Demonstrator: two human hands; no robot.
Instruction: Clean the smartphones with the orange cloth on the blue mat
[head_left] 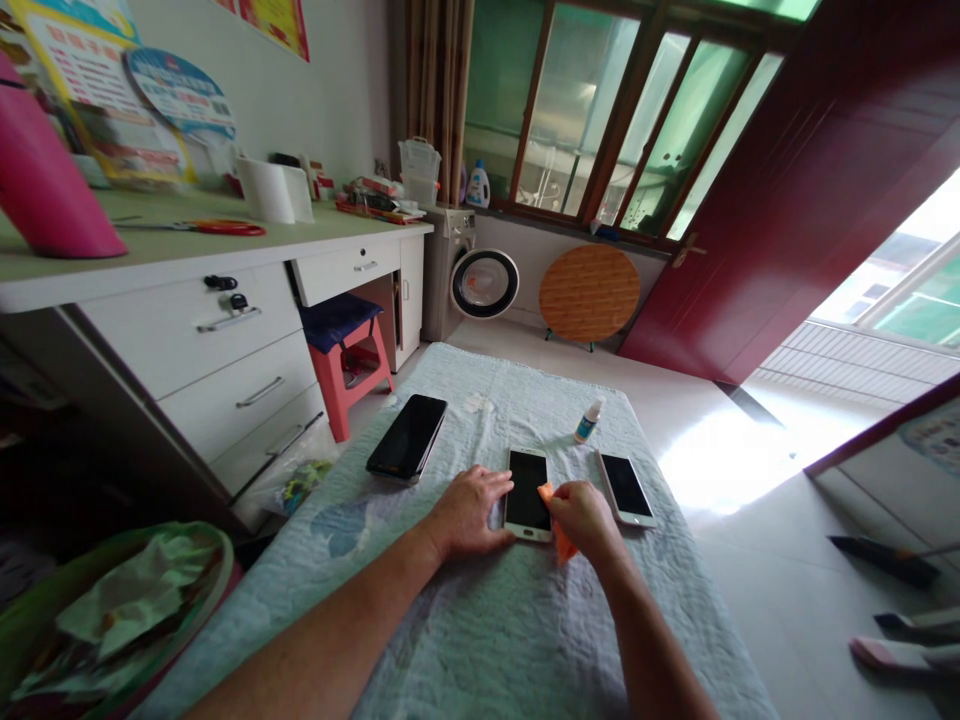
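Note:
A white smartphone with a dark screen lies flat on the cloth-covered table. My left hand holds it at its left side, fingertips on the long edge and thumb by the lower corner. On its right edge, my right hand pinches an orange cloth, which touches the screen's right side. A second white smartphone lies just right of that hand. Behind it stands a small spray bottle with a white top. To the left, a larger black-screened phone rests on something thin, partly hidden beneath it.
The pale blue quilted cloth covers the table. At left are a white desk, a red stool and a bin. A washing machine with its door open and a round wooden tabletop stand behind.

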